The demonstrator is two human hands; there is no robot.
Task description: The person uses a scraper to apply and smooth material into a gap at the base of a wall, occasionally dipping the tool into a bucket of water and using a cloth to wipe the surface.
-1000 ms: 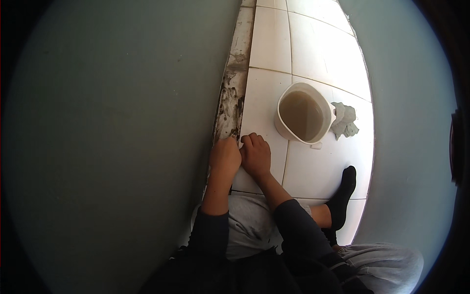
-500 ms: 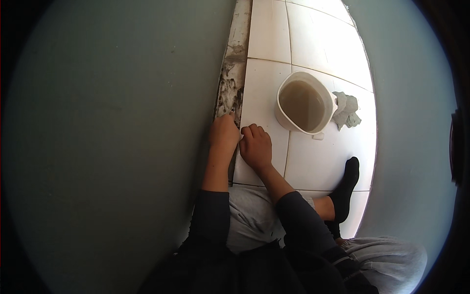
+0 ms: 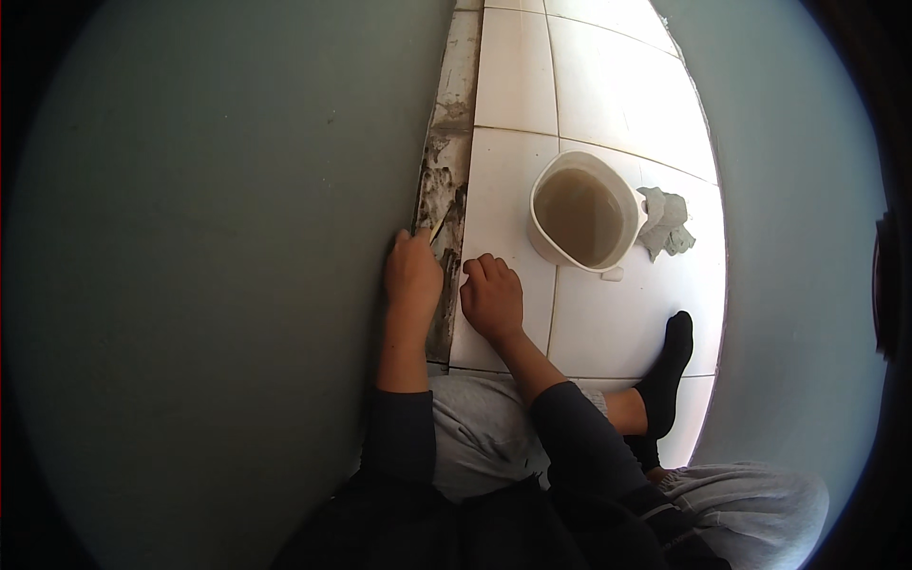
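Observation:
My left hand (image 3: 411,277) is pressed against the foot of the grey-green wall (image 3: 218,285). It is closed on a thin pale stick-like tool (image 3: 440,228). The tool's tip rests on the dirty, flaking strip (image 3: 446,180) between the wall and the floor. My right hand (image 3: 491,296) lies just beside it on a white floor tile (image 3: 503,190), fingers curled under, and I see nothing in it. Both sleeves are dark, and my knees in grey trousers (image 3: 480,432) sit right behind the hands.
A white bucket (image 3: 546,237) of murky brownish water stands on the tiles ahead and to the right. A crumpled grey rag (image 3: 665,223) lies beside it. My foot in a black sock (image 3: 670,366) rests at the right. Another pale wall (image 3: 788,285) closes in the right side.
My left hand has slid a little forward along the strip and closer to the wall. The right hand stays on the same tile, and the bucket and rag have not moved.

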